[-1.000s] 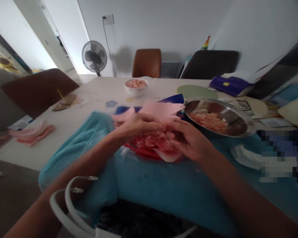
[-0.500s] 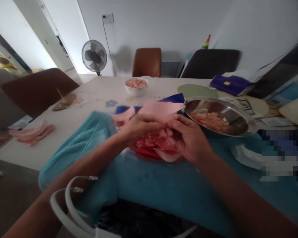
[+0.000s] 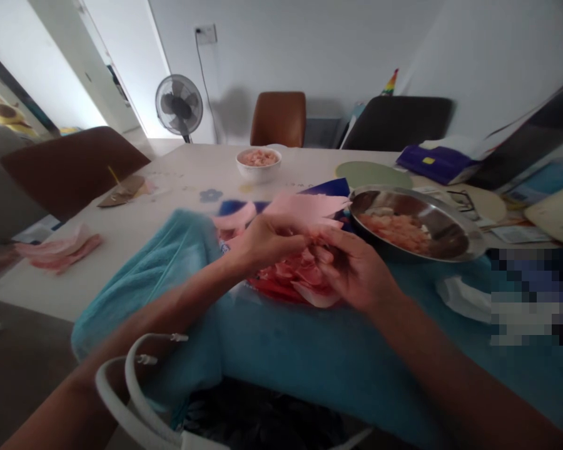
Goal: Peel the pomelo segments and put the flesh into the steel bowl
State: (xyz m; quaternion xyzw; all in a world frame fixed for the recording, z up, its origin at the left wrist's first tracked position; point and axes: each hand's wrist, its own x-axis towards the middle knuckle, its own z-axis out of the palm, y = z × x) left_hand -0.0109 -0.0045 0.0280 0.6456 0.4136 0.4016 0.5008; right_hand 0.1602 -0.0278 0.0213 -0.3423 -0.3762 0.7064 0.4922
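Note:
My left hand [image 3: 274, 240] and my right hand [image 3: 359, 265] meet fingertip to fingertip over a heap of thin pink and red petal-like pieces [image 3: 298, 275]. Both are closed in a pinch on a small pinkish piece [image 3: 318, 237], mostly covered by the fingers. The heap rests on a red printed wrapping [image 3: 267, 287]. Behind the hands stands a broad, light pink sheet with a jagged edge [image 3: 304, 207]. Close to my right hand, a steel bowl [image 3: 455, 234] holds peach-coloured pieces. A teal towel [image 3: 300, 344] spreads under my forearms.
A white bowl [image 3: 259, 173] of similar pieces stands farther back on the table [image 3: 178, 194]. More pink sheets [image 3: 59, 247] lie at the left edge. A green mat [image 3: 373, 174], a purple package [image 3: 436, 162] and glasses [image 3: 462, 201] are on the right. White cables [image 3: 131, 369] show below.
The fingers of my right hand have shifted and opened slightly around the small piece, which shows a bit more. My left hand stays nearly in place. The view has moved only slightly.

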